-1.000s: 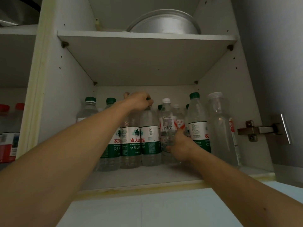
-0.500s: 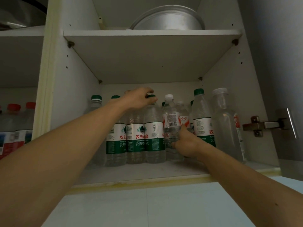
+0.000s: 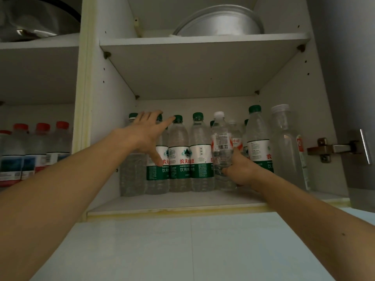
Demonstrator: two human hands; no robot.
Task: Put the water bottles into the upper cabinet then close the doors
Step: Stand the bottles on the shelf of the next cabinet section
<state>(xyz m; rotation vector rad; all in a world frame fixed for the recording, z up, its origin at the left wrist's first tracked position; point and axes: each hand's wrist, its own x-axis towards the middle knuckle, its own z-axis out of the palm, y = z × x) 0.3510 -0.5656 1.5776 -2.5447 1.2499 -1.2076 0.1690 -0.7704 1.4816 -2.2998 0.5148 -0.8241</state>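
Note:
Several green-capped water bottles point(image 3: 179, 155) stand in a row on the lower shelf point(image 3: 162, 201) of the upper cabinet. My left hand point(image 3: 148, 130) reaches in with fingers spread and straight, its fingertips at the caps of the left bottles. My right hand point(image 3: 239, 169) grips the lower part of a white-capped bottle point(image 3: 221, 142) that stands on the shelf between the green-capped ones. A tall green-capped bottle point(image 3: 258, 138) and a clear bottle point(image 3: 286, 147) with a clear cap stand to the right.
A metal basin point(image 3: 219, 23) lies on the shelf above. The left compartment holds red-capped bottles point(image 3: 40, 147) and a metal pot point(image 3: 36, 19) higher up. The open right door's hinge point(image 3: 332, 149) juts out at the right. White tiled wall point(image 3: 182, 250) lies below the cabinet.
My left hand has lifted off the bottle caps and spread its fingers, shifting left. My right hand has stayed on the white-capped bottle. The camera has moved closer to the shelf.

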